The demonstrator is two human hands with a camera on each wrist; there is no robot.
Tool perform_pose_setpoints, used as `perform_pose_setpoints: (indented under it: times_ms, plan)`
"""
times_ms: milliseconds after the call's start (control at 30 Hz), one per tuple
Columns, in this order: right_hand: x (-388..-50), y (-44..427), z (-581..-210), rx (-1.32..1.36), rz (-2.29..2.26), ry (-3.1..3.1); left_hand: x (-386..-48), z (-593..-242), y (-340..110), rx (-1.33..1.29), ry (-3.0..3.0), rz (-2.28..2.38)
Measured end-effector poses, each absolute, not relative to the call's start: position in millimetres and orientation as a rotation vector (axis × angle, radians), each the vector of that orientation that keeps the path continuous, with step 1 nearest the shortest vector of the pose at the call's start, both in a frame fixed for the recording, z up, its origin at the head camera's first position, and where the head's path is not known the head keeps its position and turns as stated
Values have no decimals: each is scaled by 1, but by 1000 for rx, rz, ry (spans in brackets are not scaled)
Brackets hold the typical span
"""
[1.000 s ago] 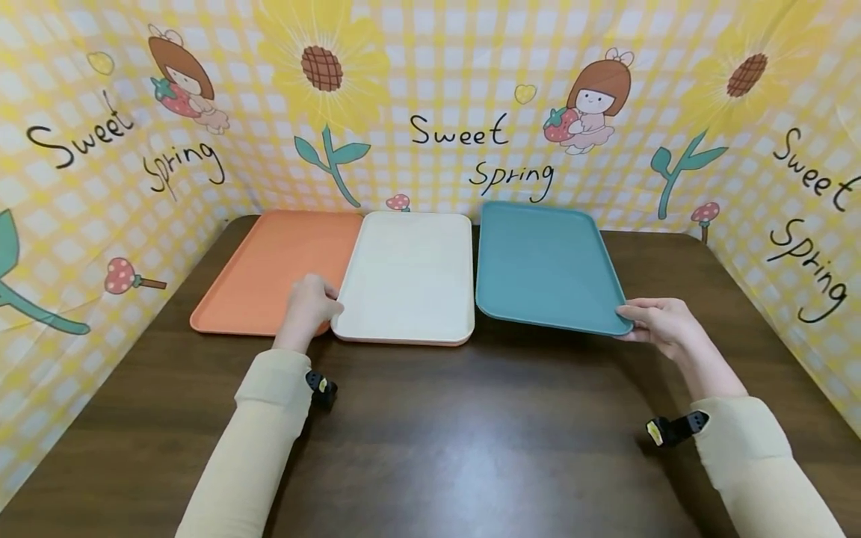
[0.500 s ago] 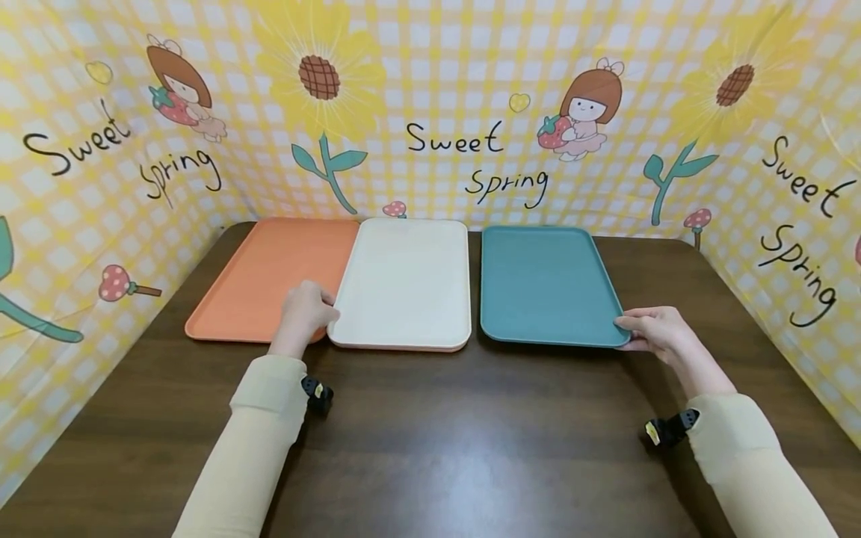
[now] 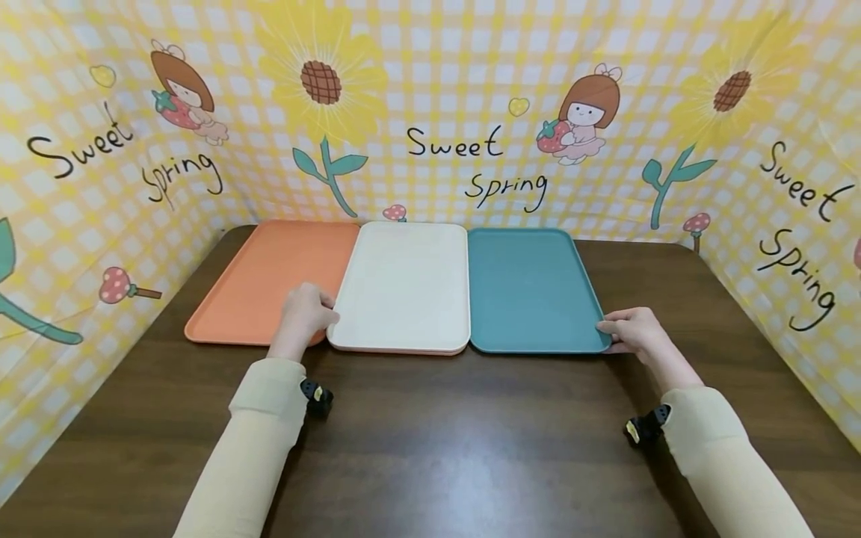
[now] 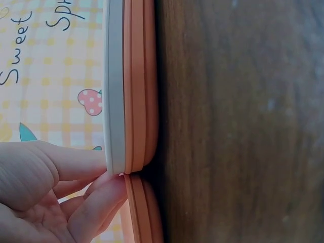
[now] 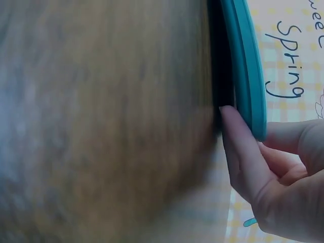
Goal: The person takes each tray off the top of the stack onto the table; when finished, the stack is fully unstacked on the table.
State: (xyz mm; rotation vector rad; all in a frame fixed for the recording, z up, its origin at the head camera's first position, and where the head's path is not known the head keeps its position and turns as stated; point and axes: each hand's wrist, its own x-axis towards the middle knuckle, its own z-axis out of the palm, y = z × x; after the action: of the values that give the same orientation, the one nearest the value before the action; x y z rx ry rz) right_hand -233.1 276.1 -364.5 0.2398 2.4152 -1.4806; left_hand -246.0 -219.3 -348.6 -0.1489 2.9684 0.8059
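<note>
Three trays stand in a row at the back of the wooden table: an orange tray [image 3: 282,269], a white tray [image 3: 403,288] and a teal tray [image 3: 528,291]. Beneath the white one, the left wrist view shows orange rims [image 4: 139,91]. My left hand [image 3: 304,314] pinches the white tray's near left corner, thumb on its rim and fingers at its side and below. My right hand [image 3: 631,329] grips the teal tray's near right corner, thumb above and fingers underneath. In the right wrist view a dark gap separates the teal tray [image 5: 248,76] from the tabletop.
The brown table [image 3: 430,433] extends in front of the trays and to the right. A yellow checked cloth [image 3: 444,75] with printed flowers and lettering closes the back and both sides. Each sleeve cuff carries a black wrist camera [image 3: 318,397].
My right hand has lowered the teal tray and brought it left, from a tilted, raised position to beside the white tray's edge. My left hand keeps its hold at the white tray's corner.
</note>
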Motion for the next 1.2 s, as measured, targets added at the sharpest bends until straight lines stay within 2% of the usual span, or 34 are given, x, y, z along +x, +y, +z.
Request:
perform_pose_setpoints:
  times_ms: [533,933,1200]
  plan:
    - [-235,269,-358,266,-1287,2570,-244,-347,-217,-130,2964,830]
    - [-235,266,-352,129,-941,2744,-245,-349,-217,-93,2982,847]
    - [-231,254,-343,8,-686,2839,-246,-347,-219,-157,2972,782]
